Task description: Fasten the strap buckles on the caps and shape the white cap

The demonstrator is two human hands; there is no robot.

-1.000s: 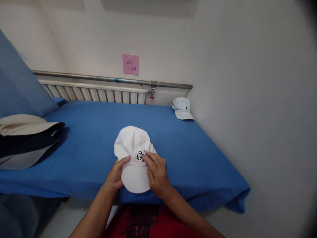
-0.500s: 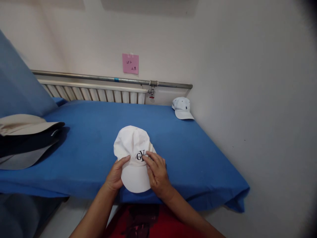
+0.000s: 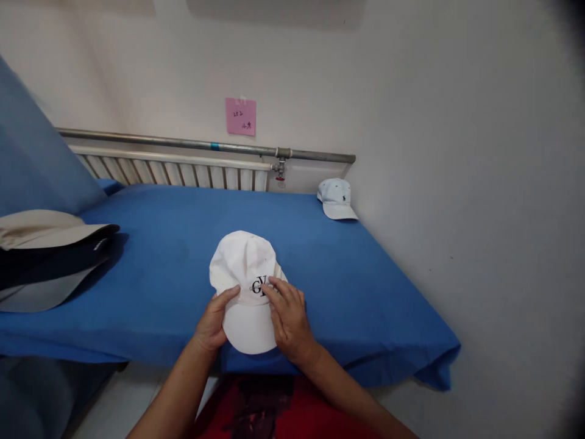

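A white baseball cap (image 3: 242, 262) with black letters on its front is held over the near edge of the blue-covered bed, brim towards me. My left hand (image 3: 214, 320) grips its left side, thumb on the front above the brim and the other fingers hidden underneath. On the right side, my right hand (image 3: 290, 317) is closed against the cap, bent fingertips on the lettering and thumb beside the brim's edge. Part of the lettering is covered by those fingers.
A stack of caps (image 3: 50, 262), beige, dark and grey, lies at the left. Another pale cap (image 3: 337, 200) sits at the bed's far right corner. Behind the blue sheet (image 3: 183, 244) are a radiator (image 3: 183, 174), a metal pipe (image 3: 159, 141) and a wall with a pink note (image 3: 241, 116).
My right fingertips have shifted very slightly on the lettering. The cap and my left hand stay practically where they were.
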